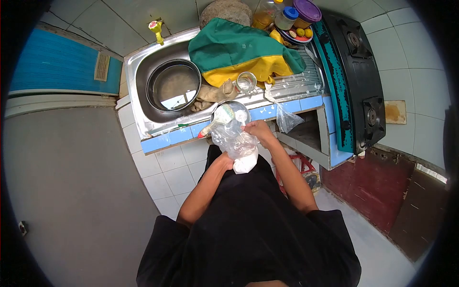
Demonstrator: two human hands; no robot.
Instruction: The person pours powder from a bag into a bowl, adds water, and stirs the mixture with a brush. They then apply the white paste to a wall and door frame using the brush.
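Observation:
My left hand (225,161) is closed round the lower part of a clear plastic bag (233,141), whose bottom bulges with white powder (246,163). Most of its fingers are hidden behind the bag. The fingers of my right hand (259,132) are pinched at the bag's open top, on the handle of what looks like a small spoon (241,116) with white on it. Just beyond is a round metal bowl (217,111) at the counter edge. A printed packet with a red tip (221,117) lies across the bowl's left side.
A dark round pan (149,88) of cloudy water sits in the steel sink (138,71). Around it are a rag (213,93), a drinking glass (246,82), a green and yellow cloth (239,45) and a tied plastic bag (288,118). A gas stove (356,81) stands right.

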